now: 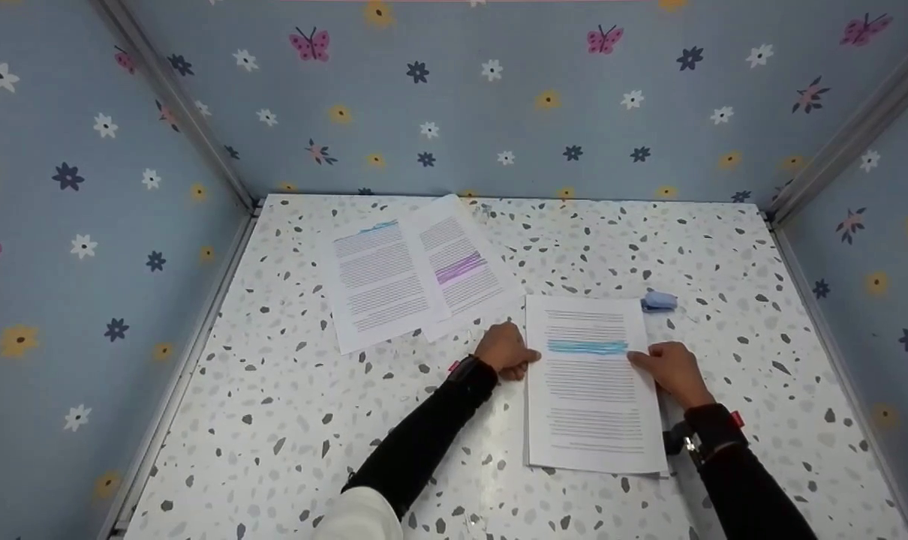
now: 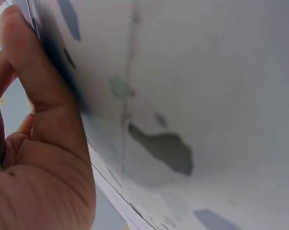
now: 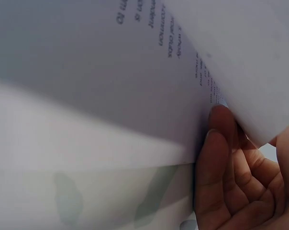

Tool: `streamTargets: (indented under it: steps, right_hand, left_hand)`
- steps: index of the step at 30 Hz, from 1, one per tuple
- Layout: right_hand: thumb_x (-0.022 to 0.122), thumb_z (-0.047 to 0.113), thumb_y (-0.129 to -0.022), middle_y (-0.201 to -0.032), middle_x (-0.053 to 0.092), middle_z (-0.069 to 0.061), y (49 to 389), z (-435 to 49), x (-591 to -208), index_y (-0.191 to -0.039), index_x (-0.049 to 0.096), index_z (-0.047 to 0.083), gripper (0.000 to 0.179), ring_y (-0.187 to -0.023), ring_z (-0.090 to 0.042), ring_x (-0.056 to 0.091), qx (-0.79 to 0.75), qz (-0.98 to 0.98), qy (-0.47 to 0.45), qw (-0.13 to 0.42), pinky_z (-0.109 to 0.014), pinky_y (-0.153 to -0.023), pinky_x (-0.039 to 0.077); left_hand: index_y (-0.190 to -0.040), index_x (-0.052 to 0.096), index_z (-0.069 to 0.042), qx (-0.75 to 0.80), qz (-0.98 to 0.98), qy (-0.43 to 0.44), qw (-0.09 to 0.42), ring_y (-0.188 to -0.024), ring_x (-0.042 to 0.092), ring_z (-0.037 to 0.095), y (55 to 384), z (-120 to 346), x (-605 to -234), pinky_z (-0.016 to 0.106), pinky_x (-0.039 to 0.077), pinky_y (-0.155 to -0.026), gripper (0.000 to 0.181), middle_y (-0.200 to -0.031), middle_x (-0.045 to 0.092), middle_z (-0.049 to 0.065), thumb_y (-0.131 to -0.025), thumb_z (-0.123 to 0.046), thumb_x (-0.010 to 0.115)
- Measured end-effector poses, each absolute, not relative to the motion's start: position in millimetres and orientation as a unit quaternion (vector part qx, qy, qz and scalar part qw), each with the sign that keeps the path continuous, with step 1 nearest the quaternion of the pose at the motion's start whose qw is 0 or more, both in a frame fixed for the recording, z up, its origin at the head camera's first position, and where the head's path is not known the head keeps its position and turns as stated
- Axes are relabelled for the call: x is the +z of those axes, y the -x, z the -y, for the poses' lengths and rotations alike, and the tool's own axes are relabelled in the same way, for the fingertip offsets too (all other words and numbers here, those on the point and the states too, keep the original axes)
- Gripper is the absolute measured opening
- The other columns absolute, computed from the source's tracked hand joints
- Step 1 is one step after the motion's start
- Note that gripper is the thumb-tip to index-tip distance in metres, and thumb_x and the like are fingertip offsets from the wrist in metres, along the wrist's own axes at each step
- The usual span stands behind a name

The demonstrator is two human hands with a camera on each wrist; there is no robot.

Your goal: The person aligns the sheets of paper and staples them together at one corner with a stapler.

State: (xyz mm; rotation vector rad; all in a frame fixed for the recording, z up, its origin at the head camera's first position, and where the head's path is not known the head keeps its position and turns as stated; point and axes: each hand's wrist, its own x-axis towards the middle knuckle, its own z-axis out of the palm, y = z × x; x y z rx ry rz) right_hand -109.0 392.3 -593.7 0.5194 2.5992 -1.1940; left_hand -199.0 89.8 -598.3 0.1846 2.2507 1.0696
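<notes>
A small stack of printed paper sheets (image 1: 587,435) lies on the speckled table, the top page marked with a blue highlighter band. At its left edge my left hand (image 1: 505,349) holds the sheets, thumb tip right on the margin. My right hand (image 1: 675,369) pinches the right edge, its thumb on the top page. In the right wrist view, the fingers (image 3: 214,167) reach under a lifted sheet (image 3: 264,62), with printed text visible below it. The left wrist view has the left hand's thumb (image 2: 51,100) along the paper's edge; its fingertips are mostly hidden.
Two overlapping printed pages lie farther back on the left, one with a blue-marked page top (image 1: 383,300), the other with a purple band (image 1: 461,268). A small light-blue object resembling a stapler (image 1: 658,301) sits by the stack's top right corner. Patterned walls (image 1: 491,112) enclose the table.
</notes>
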Motion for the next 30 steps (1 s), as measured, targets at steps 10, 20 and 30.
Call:
streamTargets:
  steps: [10, 20, 30]
  right_hand:
    - [0.071, 0.032, -0.094, -0.055, 0.032, 0.002, 108.3, -390.4, -594.9, -0.064, 0.038, 0.013, 0.048, -0.048, -0.016, 0.036, -0.376, -0.906, -0.174, 0.088, -0.029, -0.048, 0.029]
    - [0.073, 0.035, -0.093, -0.09, 0.059, -0.017, 106.8, -389.3, -590.5, -0.111, 0.054, -0.006, 0.049, -0.078, -0.029, 0.055, -0.326, -0.929, -0.164, 0.068, -0.035, -0.065, 0.041]
    - [0.073, 0.034, -0.093, -0.101, 0.063, -0.024, 104.2, -392.8, -594.6, -0.105, 0.055, -0.005, 0.044, -0.082, -0.032, 0.058, -0.321, -0.933, -0.144, 0.072, -0.038, -0.069, 0.044]
  left_hand:
    - [-0.055, 0.063, -0.007, 0.395, -0.869, -0.084, 0.286, -0.037, 0.058, 0.014, 198.6, -90.4, -599.3, 0.024, 0.045, -0.035, 0.041, -0.046, 0.06, 0.004, -0.088, -0.021, 0.083]
    - [-0.056, 0.065, -0.005, 0.4, -0.869, -0.08, 0.28, -0.039, 0.06, 0.016, 195.6, -90.3, -596.5, 0.024, 0.044, -0.036, 0.04, -0.047, 0.06, 0.005, -0.088, -0.021, 0.082]
    - [-0.058, 0.063, -0.005, 0.405, -0.867, -0.078, 0.278, -0.038, 0.059, 0.015, 193.4, -91.7, -599.6, 0.024, 0.045, -0.036, 0.038, -0.047, 0.06, 0.005, -0.088, -0.018, 0.083]
